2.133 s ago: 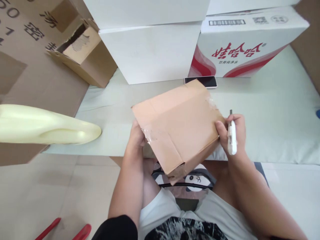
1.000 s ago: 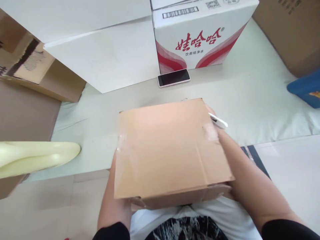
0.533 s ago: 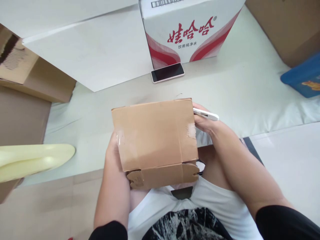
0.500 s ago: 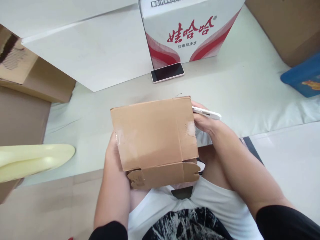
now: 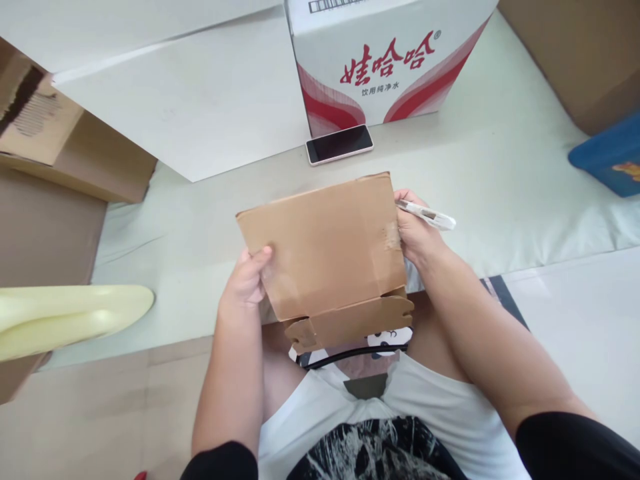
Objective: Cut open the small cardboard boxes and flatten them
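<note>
A small brown cardboard box (image 5: 330, 247) is held up above my lap, tilted, with a notched flap (image 5: 350, 323) hanging along its near edge. My left hand (image 5: 249, 277) grips the left side, its thumb lying on the upper face and its other fingers mostly out of sight. At the right side, my right hand (image 5: 416, 227) is closed around a white utility knife (image 5: 433, 215) and rests against the box. The knife's handle sticks out to the right; its front end is hidden. A patch of clear tape (image 5: 392, 236) shows at the box's right edge.
A phone (image 5: 340, 145) lies on the pale-covered table (image 5: 500, 180) before a white and red water carton (image 5: 390, 67). White board-like packaging (image 5: 175, 113) and brown cartons (image 5: 107, 153) stand left. A pale yellow object (image 5: 75, 317) juts in at left; a blue container (image 5: 610, 157) sits right.
The box has moved slightly away from me and to the right, tilting a little. My left thumb has come onto its upper face. The knife has stayed in my right hand.
</note>
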Demonstrator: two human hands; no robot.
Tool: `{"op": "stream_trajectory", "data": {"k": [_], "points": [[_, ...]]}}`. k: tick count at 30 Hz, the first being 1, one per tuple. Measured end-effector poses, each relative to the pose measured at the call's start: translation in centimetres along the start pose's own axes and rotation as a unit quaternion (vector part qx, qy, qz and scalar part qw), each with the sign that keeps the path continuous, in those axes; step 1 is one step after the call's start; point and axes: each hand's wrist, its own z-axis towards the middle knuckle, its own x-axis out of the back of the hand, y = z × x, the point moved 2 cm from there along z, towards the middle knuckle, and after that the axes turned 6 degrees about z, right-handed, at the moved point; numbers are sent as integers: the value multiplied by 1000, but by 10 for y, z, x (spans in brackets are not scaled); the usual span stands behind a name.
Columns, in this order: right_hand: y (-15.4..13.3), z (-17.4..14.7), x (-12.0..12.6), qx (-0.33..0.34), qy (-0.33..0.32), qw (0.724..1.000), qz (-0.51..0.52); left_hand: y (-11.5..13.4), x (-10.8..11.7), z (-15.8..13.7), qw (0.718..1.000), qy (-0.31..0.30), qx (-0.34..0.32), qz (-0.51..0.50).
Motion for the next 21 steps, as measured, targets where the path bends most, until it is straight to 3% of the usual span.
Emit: {"op": "stream_trajectory", "data": {"k": [3, 7, 16, 21], "points": [[-1, 2, 1, -29, -14, 999, 4, -3, 5, 3, 1000, 18, 12, 21], [-5, 3, 5, -91, -56, 994, 16, 7, 16, 12, 995, 94, -32, -18], [-6, 2, 10, -117, -91, 987, 67, 16, 38, 28, 972, 188, -107, -90], [10, -6, -7, -131, -136, 981, 54, 6, 34, 33, 971, 180, -126, -89]]}}
